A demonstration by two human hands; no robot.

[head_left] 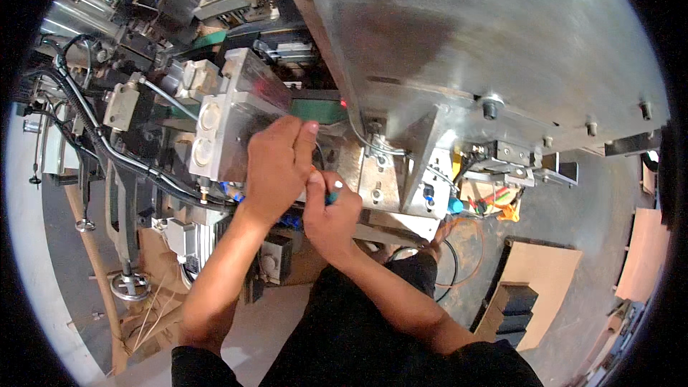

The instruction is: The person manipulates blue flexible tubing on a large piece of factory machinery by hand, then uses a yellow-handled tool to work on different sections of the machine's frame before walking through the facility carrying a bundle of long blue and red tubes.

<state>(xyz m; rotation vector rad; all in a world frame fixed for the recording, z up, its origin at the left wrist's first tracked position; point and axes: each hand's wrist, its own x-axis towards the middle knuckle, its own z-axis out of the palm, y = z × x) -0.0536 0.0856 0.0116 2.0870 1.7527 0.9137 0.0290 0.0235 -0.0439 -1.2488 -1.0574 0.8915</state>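
Both my hands meet at the middle of a machine. My left hand (278, 161) lies against the face of a grey metal block (240, 118), its fingers pressed together and pointing away from me. What they grip, if anything, is hidden. Just right of it and nearer to me, my right hand (332, 213) is curled closed around a small teal object (332, 197), mostly covered by the fingers, so its kind cannot be made out. The thumb of the right hand touches the left hand. Beyond the fingers is a green strip (319, 110) inside the machine.
A large steel panel (459, 36) slants over the far right, with bolts along its lower edge. Black hoses (107, 145) and cylinders crowd the left. A bolted metal bracket (419, 165) stands right of my hands. Cardboard (548, 272) lies on the floor at right, with a handwheel (130, 286) lower left.
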